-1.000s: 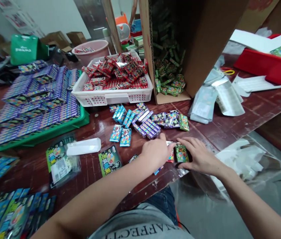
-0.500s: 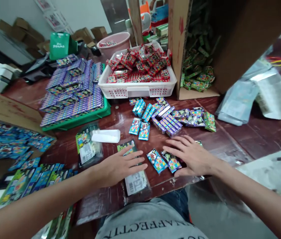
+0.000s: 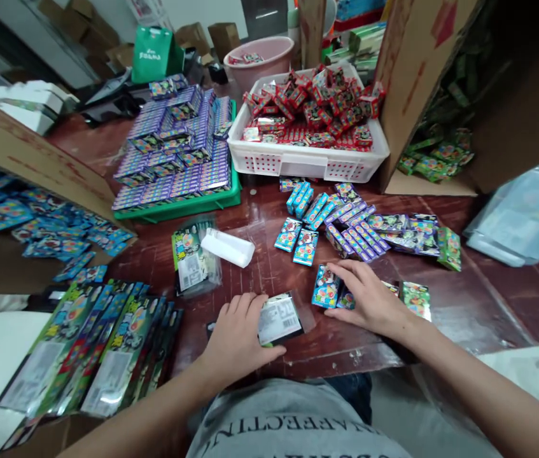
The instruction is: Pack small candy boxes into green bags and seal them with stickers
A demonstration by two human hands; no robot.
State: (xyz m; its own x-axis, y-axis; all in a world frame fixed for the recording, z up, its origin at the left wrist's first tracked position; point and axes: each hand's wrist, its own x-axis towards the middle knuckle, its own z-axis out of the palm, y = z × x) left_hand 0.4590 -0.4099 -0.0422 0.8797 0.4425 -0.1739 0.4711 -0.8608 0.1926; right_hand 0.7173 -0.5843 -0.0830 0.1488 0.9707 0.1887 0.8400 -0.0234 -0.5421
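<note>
My left hand (image 3: 238, 334) lies over a clear-fronted pouch (image 3: 279, 318) with a white printed label. Fingers bend over its far edge while the thumb is at its near edge. Beside it, my right hand (image 3: 369, 299) spans a purple box (image 3: 346, 298), mostly hidden under the palm. Its fingertips touch the corner of a small blue box (image 3: 325, 286) at its left, and the thumb is along the near side. A partly covered red box (image 3: 391, 288) and a green box (image 3: 416, 299) lie just right of the hand.
Loose blue boxes (image 3: 305, 247) and purple boxes (image 3: 357, 238) lie beyond my hands. A white basket (image 3: 307, 162) of red boxes and a green tray (image 3: 178, 208) stand farther back. At left are another pouch (image 3: 190, 264), a white scoop-like piece (image 3: 228, 247) and stacked pouches (image 3: 107, 362).
The pouch under my left hand has turned sideways, and the fingers have curled over it. My right hand has straightened the blue box against the purple one. The view has shifted left.
</note>
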